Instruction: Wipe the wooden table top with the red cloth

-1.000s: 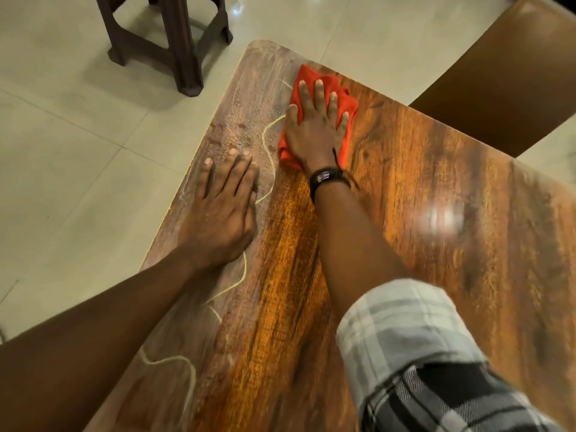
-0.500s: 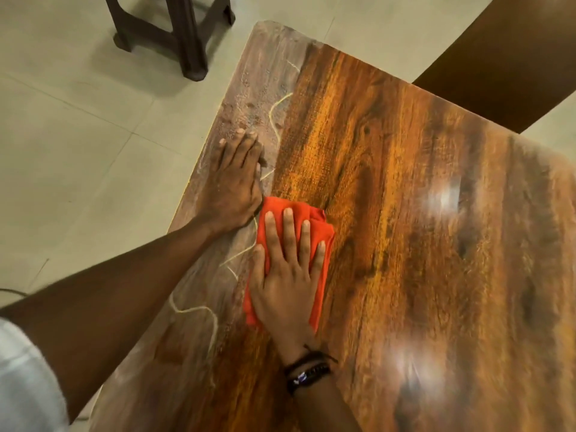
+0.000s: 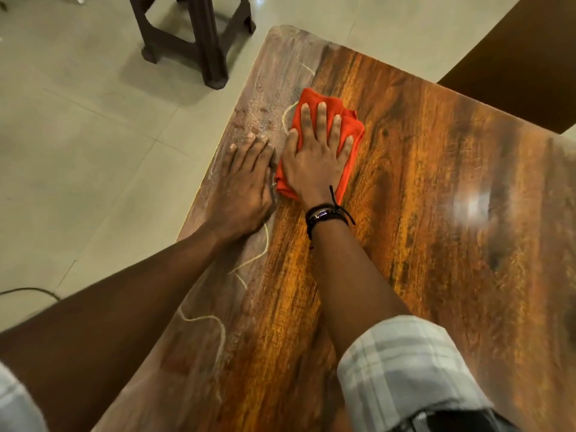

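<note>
A folded red cloth (image 3: 350, 127) lies on the glossy wooden table top (image 3: 436, 229), toward its far left part. My right hand (image 3: 314, 160) presses flat on the cloth with straight, spread fingers. Just left of it, my left hand (image 3: 243, 182) rests flat on the table beside the left edge, its thumb side touching the cloth. A dull, dusty strip (image 3: 274, 88) with pale wavy lines runs along the table's left edge, while the wood to the right shines.
A dark wooden stool (image 3: 199, 35) stands on the tiled floor (image 3: 78, 135) beyond the table's far left corner. A brown chair back (image 3: 523, 67) rises at the far right. A thin dark cable (image 3: 31, 291) lies on the floor at left.
My right hand pulled the red cloth from the far corner toward me, then pushed it away again to the middle left. My left hand stayed flat near the left edge.
</note>
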A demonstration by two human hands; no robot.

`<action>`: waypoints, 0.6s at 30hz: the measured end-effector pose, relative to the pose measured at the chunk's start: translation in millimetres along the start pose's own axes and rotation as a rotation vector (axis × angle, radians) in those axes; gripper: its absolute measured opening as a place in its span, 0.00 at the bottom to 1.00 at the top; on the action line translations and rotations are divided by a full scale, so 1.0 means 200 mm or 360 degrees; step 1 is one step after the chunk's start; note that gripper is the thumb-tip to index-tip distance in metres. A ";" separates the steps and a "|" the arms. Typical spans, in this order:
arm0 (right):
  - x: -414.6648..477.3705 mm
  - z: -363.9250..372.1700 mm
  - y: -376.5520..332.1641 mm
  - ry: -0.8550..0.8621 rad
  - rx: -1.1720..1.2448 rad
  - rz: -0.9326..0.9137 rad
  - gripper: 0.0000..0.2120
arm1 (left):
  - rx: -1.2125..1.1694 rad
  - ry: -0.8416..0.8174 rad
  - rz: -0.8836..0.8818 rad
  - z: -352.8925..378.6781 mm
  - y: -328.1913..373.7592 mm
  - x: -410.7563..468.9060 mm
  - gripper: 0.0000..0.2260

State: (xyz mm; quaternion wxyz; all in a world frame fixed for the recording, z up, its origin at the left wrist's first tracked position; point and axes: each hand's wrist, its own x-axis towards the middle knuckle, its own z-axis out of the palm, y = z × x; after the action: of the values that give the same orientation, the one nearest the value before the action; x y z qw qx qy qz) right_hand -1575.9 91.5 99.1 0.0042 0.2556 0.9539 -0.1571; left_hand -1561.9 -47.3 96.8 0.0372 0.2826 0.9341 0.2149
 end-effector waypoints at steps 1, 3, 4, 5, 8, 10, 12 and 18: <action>-0.03 -0.01 0.01 -0.0016 -0.0011 -0.0006 0.27 | -0.0015 0.0004 0.0001 0.00 0.00 0.00 0.27; -0.12 -0.01 0.01 -0.0016 -0.0025 0.0007 0.27 | -0.0104 0.0029 0.0030 -0.01 0.00 -0.01 0.25; -0.18 0.00 0.01 -0.0001 -0.0034 0.0013 0.27 | -0.0172 0.0050 0.0044 -0.02 0.01 -0.01 0.23; -0.28 0.01 0.01 0.0023 -0.0045 0.0020 0.27 | -0.0258 0.0074 0.0052 -0.03 0.01 -0.02 0.22; -0.62 0.06 0.00 0.0103 -0.0065 0.0003 0.26 | -0.0511 0.0180 -0.0036 -0.07 -0.01 -0.12 0.19; -0.85 0.10 0.01 0.0171 -0.0092 -0.0004 0.26 | -0.0491 0.0214 -0.0081 -0.10 -0.05 -0.22 0.20; -1.10 0.13 0.00 0.0205 -0.0124 0.0022 0.26 | -0.0334 0.0165 -0.0035 -0.13 -0.11 -0.36 0.22; -1.53 0.20 -0.01 0.0241 -0.0087 -0.0006 0.28 | -0.0150 0.0000 0.0049 -0.16 -0.24 -0.70 0.25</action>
State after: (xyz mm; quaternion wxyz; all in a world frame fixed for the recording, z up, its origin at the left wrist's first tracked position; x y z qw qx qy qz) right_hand -1313.4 -71.7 88.4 -0.0613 0.2649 0.9559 -0.1112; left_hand -1474.8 -172.3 98.4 0.0470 0.2947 0.9186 0.2591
